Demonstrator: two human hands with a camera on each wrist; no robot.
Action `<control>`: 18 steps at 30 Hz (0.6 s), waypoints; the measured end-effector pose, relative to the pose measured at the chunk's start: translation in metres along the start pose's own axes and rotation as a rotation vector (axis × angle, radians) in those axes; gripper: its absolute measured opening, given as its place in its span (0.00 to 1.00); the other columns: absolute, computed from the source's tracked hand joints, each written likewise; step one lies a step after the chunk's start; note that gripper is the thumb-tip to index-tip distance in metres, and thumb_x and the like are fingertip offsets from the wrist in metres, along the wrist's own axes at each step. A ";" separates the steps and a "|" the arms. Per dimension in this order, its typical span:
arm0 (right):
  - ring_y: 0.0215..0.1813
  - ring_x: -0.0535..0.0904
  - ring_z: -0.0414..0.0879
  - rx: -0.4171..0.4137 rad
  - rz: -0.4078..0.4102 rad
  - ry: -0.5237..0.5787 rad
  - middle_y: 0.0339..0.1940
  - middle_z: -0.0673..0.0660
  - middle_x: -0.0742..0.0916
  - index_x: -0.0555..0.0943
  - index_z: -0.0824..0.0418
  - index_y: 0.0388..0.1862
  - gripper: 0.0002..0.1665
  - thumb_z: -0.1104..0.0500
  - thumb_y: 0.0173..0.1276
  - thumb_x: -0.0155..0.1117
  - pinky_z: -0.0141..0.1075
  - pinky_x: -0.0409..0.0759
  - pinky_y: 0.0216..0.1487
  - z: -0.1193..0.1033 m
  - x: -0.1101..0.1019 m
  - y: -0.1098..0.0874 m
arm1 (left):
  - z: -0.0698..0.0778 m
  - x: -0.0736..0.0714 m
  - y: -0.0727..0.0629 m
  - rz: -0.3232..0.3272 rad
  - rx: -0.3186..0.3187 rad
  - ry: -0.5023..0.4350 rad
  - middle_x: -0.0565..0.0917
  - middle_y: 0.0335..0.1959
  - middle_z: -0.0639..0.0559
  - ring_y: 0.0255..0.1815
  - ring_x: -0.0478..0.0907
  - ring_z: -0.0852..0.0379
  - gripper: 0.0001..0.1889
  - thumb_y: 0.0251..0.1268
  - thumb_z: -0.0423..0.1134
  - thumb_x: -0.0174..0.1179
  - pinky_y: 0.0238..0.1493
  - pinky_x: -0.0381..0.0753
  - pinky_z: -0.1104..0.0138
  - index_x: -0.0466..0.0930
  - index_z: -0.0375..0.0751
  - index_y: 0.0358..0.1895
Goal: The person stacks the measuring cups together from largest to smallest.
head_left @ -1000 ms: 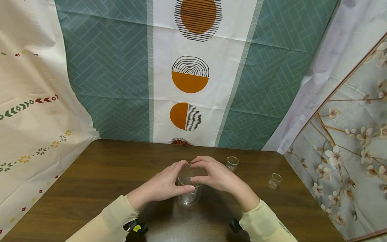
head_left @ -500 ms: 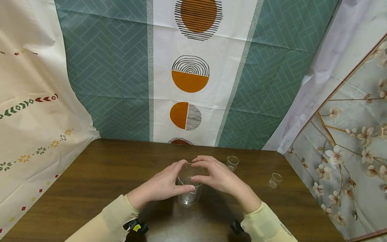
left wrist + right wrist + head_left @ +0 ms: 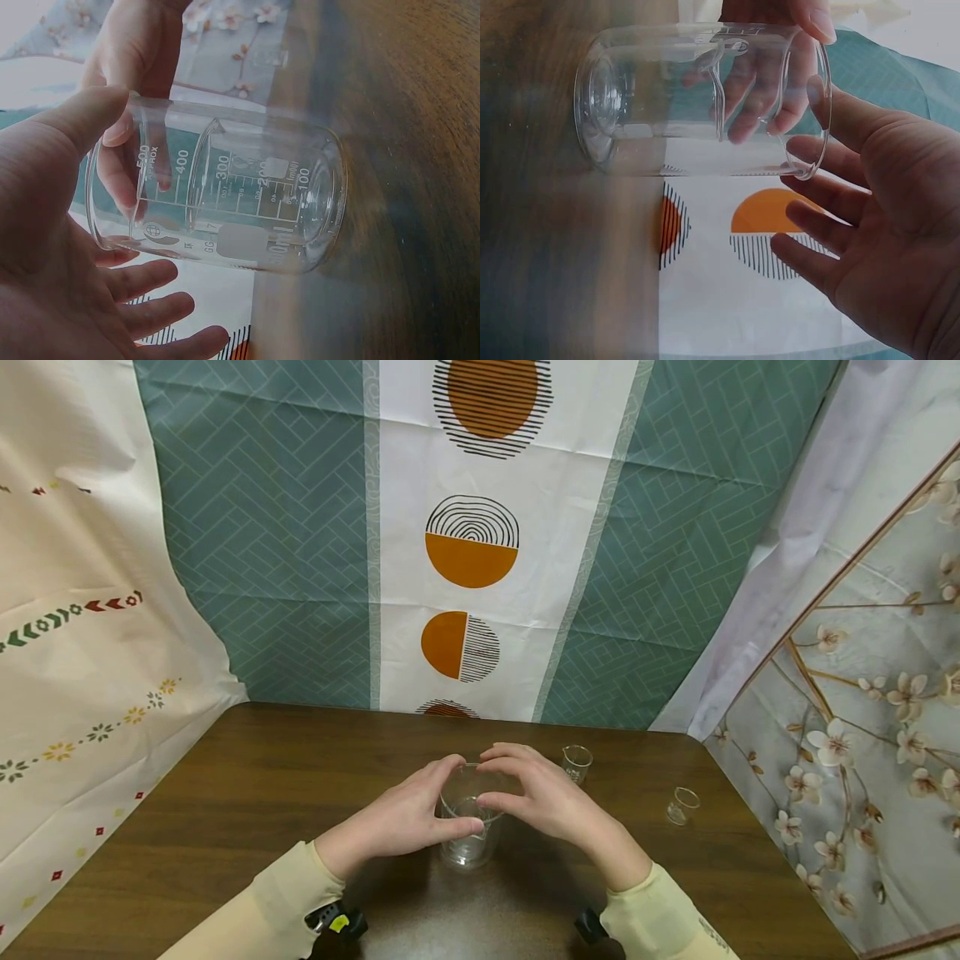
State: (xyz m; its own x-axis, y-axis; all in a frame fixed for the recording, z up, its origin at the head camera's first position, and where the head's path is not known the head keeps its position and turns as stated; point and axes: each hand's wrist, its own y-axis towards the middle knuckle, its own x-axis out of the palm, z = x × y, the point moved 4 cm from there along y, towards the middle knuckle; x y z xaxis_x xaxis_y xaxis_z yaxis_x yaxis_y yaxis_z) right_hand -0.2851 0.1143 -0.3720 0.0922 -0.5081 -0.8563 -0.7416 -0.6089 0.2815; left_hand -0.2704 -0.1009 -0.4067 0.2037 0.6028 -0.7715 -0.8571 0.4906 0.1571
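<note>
A large clear glass beaker (image 3: 465, 857) with white graduations stands upright on the table, directly in front of me. Through its wall, the left wrist view shows a smaller beaker (image 3: 225, 176) nested inside. My left hand (image 3: 401, 818) holds the large beaker near its rim, thumb on the near side and index finger around the far side. From the opposite side, my right hand (image 3: 536, 789) holds the same rim between thumb and index finger. The other fingers of both hands are spread away from the glass.
Behind my right hand stands a small glass beaker (image 3: 576, 766). Farther right is an even smaller one (image 3: 682, 808). A dark wooden table (image 3: 285, 768) lies beneath, with a patterned curtain (image 3: 300, 527) along its back edge and a floral cloth (image 3: 847, 760) at the right.
My right hand has shifted very slightly right along the rim. The beakers and my left hand stay where they were.
</note>
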 end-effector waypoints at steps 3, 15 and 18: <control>0.84 0.68 0.54 -0.006 0.012 -0.004 0.75 0.52 0.82 0.88 0.55 0.67 0.26 0.43 0.77 0.76 0.58 0.72 0.77 0.001 0.000 -0.001 | 0.000 0.000 0.000 0.000 -0.001 0.002 0.75 0.75 0.44 0.58 0.78 0.50 0.53 0.68 0.71 0.71 0.57 0.83 0.47 0.63 0.39 0.83; 0.85 0.68 0.55 -0.016 0.053 -0.031 0.73 0.50 0.84 0.89 0.54 0.66 0.25 0.44 0.77 0.76 0.59 0.70 0.78 0.004 -0.001 -0.005 | 0.000 -0.001 0.000 0.006 -0.013 0.008 0.77 0.73 0.44 0.55 0.79 0.51 0.53 0.68 0.71 0.71 0.54 0.83 0.48 0.63 0.39 0.83; 0.85 0.68 0.56 -0.018 0.058 -0.032 0.73 0.50 0.84 0.88 0.54 0.66 0.25 0.44 0.78 0.76 0.59 0.71 0.78 0.005 -0.001 -0.006 | 0.000 0.000 0.000 0.005 -0.014 0.006 0.77 0.72 0.45 0.54 0.78 0.52 0.53 0.67 0.72 0.71 0.53 0.83 0.49 0.63 0.40 0.83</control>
State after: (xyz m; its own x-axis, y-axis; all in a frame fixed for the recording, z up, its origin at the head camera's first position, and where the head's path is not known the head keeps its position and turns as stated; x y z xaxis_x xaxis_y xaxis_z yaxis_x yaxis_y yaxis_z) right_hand -0.2836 0.1213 -0.3753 0.0276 -0.5234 -0.8516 -0.7331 -0.5897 0.3387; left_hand -0.2705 -0.1008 -0.4062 0.1963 0.6013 -0.7745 -0.8647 0.4786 0.1523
